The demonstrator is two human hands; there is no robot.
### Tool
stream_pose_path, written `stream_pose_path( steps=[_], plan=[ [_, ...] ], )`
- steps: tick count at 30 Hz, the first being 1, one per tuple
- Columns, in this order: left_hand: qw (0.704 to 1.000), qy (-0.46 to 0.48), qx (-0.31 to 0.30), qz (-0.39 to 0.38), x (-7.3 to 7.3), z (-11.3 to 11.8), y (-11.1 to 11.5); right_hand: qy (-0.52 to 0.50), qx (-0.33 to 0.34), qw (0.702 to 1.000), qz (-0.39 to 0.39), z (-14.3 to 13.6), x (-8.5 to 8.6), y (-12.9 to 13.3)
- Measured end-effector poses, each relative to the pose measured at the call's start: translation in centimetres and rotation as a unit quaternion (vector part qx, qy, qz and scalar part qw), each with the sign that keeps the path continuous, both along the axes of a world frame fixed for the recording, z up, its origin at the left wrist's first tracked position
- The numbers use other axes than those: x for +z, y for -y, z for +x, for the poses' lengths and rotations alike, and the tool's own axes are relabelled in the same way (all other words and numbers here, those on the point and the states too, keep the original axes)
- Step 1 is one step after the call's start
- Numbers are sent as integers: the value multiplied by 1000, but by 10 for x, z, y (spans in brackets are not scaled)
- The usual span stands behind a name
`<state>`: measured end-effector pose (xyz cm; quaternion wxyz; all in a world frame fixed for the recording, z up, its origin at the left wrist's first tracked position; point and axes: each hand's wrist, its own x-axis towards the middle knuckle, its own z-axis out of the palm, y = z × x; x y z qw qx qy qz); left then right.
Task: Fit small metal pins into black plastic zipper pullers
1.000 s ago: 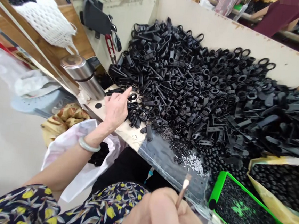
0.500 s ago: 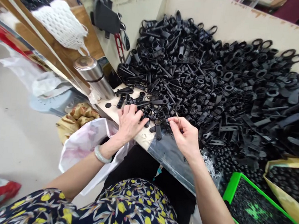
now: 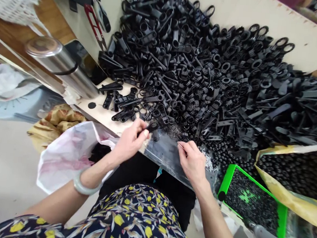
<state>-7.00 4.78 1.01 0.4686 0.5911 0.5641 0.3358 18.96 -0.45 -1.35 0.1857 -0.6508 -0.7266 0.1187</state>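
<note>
Left hand (image 3: 130, 140) has come up off the loose parts, now pinching a black ring-ended plastic piece (image 3: 153, 124) near the grey mat's (image 3: 163, 149) left end. Right hand (image 3: 193, 160) has backed off beside the white pins (image 3: 210, 163), fingertips closed on a thin tool (image 3: 181, 145), mostly hidden tbh. Black parts pile (image 3: 175, 79) sits beyond both.

The right hand (image 3: 193, 161) mostly hides its thin tool (image 3: 180, 145); the left edge crops the white mesh (image 3: 12, 0).
</note>
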Motion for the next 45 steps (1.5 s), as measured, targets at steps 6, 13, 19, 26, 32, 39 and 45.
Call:
stream_pose_path(
  steps=[6, 13, 19, 26, 32, 39, 45],
  plan=[
    [933, 270, -42, -235, -4, 32, 25, 100, 16, 995, 11, -29, -7, -26],
    [958, 201, -13, -202, -2, 35, 19, 17, 25, 999, -17, -12, 5, 3],
    [995, -80, -54, 8, -14, 46, 20, -62, -33, 997, -16, 4, 7, 13],
    [935, -270, -181, 144, -27, 58, 28, -46, -45, 998, -11, 8, 6, 17],
    [886, -340, -240, 203, -31, 55, 25, -80, -41, 996, -7, 12, 2, 19],
    [879, -320, -264, 235, -38, 47, 25, 55, 28, 998, -3, 5, -2, -2],
    [876, -340, -245, 237, -36, 52, 30, 191, 118, 974, 25, 10, 1, -12]
  ],
)
